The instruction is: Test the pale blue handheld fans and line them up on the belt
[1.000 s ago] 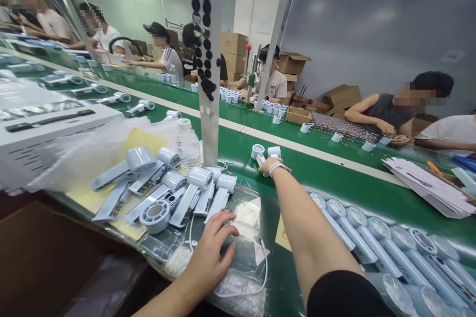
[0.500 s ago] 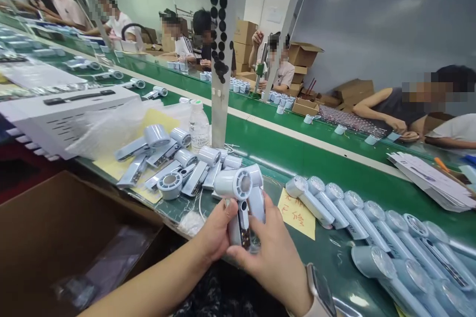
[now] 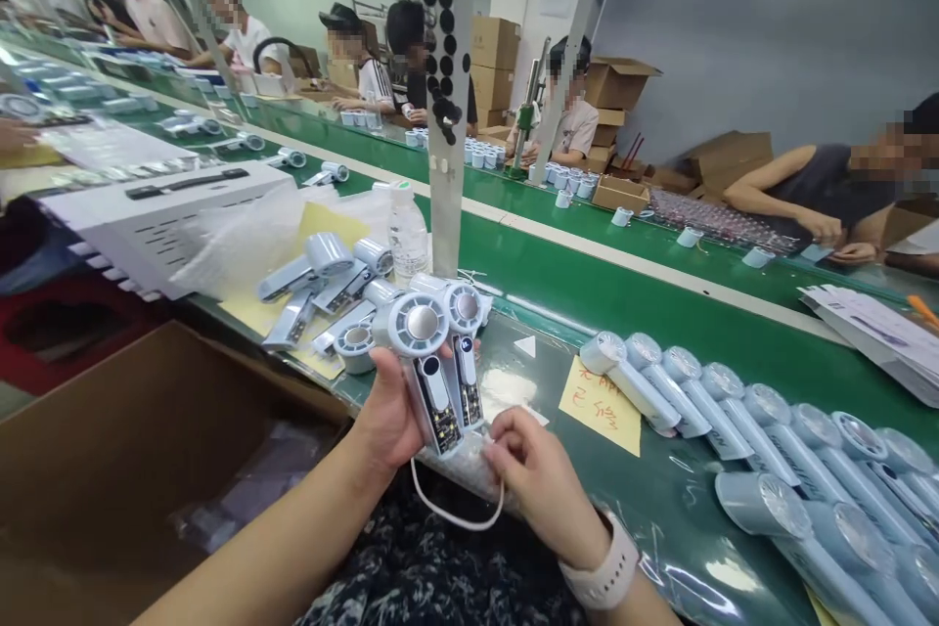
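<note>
My left hand [image 3: 387,416] is wrapped round two light-blue handheld fans, held upright side by side. The nearer fan [image 3: 420,325] and the farther fan [image 3: 465,308] both face me. Their handles are uncovered, so the circuit boards show below an oval button plate. At the lower end of the handles, my right hand [image 3: 539,474] pinches a white cable [image 3: 459,522], which hangs in a loop beneath the fans. The fingers hide the cable's tip, so I cannot tell whether it is plugged into a fan.
More fans lie piled on yellow paper [image 3: 242,315] to the left, beside a plastic bottle [image 3: 407,233]. Rows of fans [image 3: 763,440] stretch right past a yellow note [image 3: 598,406]. An open carton [image 3: 147,430] stands at lower left. Co-workers sit across the green conveyor [image 3: 558,264].
My right hand has left the fans and moved down, now pinching the white cable. The left hand now holds both fans, turned to show their fronts and boards. The view has shifted slightly.
</note>
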### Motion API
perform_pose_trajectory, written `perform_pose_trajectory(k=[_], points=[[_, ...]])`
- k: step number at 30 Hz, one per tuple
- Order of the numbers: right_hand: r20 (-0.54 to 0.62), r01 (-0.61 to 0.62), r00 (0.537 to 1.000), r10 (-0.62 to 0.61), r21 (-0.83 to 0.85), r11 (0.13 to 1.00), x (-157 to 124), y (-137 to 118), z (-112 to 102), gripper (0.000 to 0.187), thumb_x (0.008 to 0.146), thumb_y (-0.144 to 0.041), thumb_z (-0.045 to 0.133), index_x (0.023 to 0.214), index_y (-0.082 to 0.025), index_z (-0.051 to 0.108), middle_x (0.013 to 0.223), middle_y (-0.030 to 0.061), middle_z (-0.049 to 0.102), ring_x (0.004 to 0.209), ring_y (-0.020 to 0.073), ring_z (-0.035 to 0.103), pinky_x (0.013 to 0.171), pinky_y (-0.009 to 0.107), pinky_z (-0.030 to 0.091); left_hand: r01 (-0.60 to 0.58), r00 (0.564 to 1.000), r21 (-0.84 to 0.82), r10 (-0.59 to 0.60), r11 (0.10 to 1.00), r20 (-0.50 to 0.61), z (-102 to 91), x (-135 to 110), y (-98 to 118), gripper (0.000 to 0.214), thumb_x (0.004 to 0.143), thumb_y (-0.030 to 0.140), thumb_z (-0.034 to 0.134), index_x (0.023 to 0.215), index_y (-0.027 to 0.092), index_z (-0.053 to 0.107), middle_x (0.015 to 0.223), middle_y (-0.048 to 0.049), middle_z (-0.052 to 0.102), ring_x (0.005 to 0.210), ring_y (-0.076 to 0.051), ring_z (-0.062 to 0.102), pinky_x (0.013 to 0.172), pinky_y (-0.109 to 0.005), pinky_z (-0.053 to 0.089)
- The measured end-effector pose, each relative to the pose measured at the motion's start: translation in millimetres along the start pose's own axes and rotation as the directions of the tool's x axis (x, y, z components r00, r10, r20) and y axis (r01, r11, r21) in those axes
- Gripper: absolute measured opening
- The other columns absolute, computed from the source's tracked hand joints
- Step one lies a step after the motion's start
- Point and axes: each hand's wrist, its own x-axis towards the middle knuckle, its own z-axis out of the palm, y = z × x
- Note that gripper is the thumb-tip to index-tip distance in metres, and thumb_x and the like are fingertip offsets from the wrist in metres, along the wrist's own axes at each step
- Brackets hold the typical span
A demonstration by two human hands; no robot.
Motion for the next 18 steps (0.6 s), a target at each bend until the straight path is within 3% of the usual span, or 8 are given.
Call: perform_pose_trajectory(k=[2, 4, 8, 12, 15, 18], points=[[0.151, -0.06, 0.988, 0.007, 0.348, 0.935, -9, -6, 8, 0.023, 0.087, -0.041, 0.061, 0.097, -0.021, 0.058, 0.057, -0.0054, 0.055, 0.051, 0.0159, 0.056, 0.055, 0.027, 0.046, -0.06, 0.998, 0.013, 0.06, 0.998, -0.007, 1.9, 1, 3, 0.067, 0.056, 0.079, 0.075, 0.077, 0.016, 0.073, 0.101, -0.0113, 0.075, 0.109, -0.037, 0.067, 0.092, -0.045, 0.058], [0.182, -0.092, 0.983, 0.005, 0.471, 0.877, -12, -14, 14, 0.028, 0.082, -0.045, 0.066, 0.091, -0.018, 0.064, 0.055, -0.0049, 0.054, 0.05, 0.0144, 0.052, 0.054, 0.027, 0.043, -0.079, 0.997, 0.01, 0.08, 0.997, -0.013, 5.4, 3, 4, 0.067, 0.055, 0.08, 0.075, 0.074, 0.016, 0.071, 0.106, -0.0114, 0.074, 0.104, -0.033, 0.069, 0.087, -0.041, 0.06], [-0.001, 0.018, 1.0, -0.02, 0.443, 0.897, -12, -25, 25, 0.024, 0.082, -0.038, 0.066, 0.069, -0.019, 0.061, 0.059, -0.0015, 0.059, 0.057, 0.0138, 0.054, 0.058, 0.026, 0.042, -0.033, 0.999, -0.036, 0.032, 0.999, -0.031, 12.7, 5, 3, 0.068, 0.054, 0.082, 0.073, 0.067, 0.015, 0.067, 0.11, -0.0115, 0.073, 0.095, -0.026, 0.069, 0.078, -0.035, 0.061], [-0.151, 0.058, 0.988, 0.01, 0.444, 0.894, -17, -23, 44, 0.038, 0.092, -0.053, 0.057, 0.07, -0.021, 0.053, 0.052, -0.0042, 0.054, 0.049, 0.0125, 0.051, 0.054, 0.024, 0.039, -0.099, 0.993, 0.009, 0.099, 0.995, -0.068, 14.9, 5, -3, 0.07, 0.053, 0.083, 0.072, 0.065, 0.015, 0.067, 0.104, -0.0102, 0.073, 0.091, -0.027, 0.07, 0.072, -0.034, 0.06], [-0.116, -0.006, 0.99, 0.078, 0.516, 0.856, -20, -18, 54, 0.049, 0.093, -0.069, 0.048, 0.073, -0.024, 0.045, 0.042, -0.0101, 0.04, 0.036, 0.011, 0.039, 0.043, 0.023, 0.029, -0.137, 0.985, 0.043, 0.141, 0.99, -0.102, 15.0, 4, -9, 0.07, 0.053, 0.084, 0.072, 0.065, 0.016, 0.067, 0.096, -0.0092, 0.074, 0.095, -0.031, 0.07, 0.077, -0.038, 0.061], [-0.059, 0.008, 0.998, 0.023, 0.485, 0.875, -19, -18, 49, 0.048, 0.097, -0.065, 0.045, 0.075, -0.022, 0.047, 0.048, -0.007, 0.047, 0.044, 0.0125, 0.047, 0.05, 0.025, 0.036, -0.157, 0.981, 0.055, 0.162, 0.986, -0.11, 14.5, 4, -11, 0.068, 0.053, 0.084, 0.072, 0.065, 0.016, 0.067, 0.091, -0.0087, 0.075, 0.101, -0.034, 0.07, 0.088, -0.042, 0.059]])
